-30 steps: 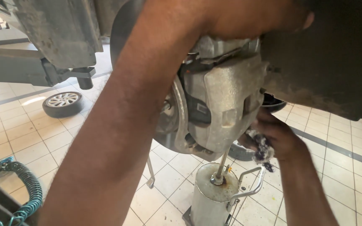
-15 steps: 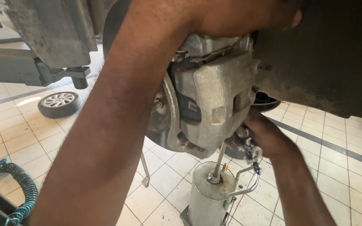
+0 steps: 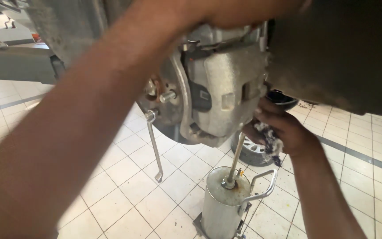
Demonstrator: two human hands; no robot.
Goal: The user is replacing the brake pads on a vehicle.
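Note:
A grey metal brake caliper (image 3: 231, 88) sits over a brake disc (image 3: 173, 102) on a raised car. My left arm crosses the view from the lower left, and my left hand (image 3: 244, 11) rests at the top of the caliper, mostly cut off by the frame edge, so its grip is hidden. My right hand (image 3: 284, 130) comes up from the lower right. It is closed on a dirty white and blue rag (image 3: 268, 139) pressed against the caliper's lower right corner.
A long wrench (image 3: 153, 146) hangs from the hub by the wheel studs. Below stands a grey cylindrical drain tank (image 3: 222, 208) with a tube and handle. A loose wheel (image 3: 250, 152) lies on the tiled floor behind. A dark wheel arch (image 3: 341, 53) fills the upper right.
My right hand with the rag has moved up slightly against the caliper's lower edge. The view has shifted closer, so the wheel and coiled hose at the left are out of sight.

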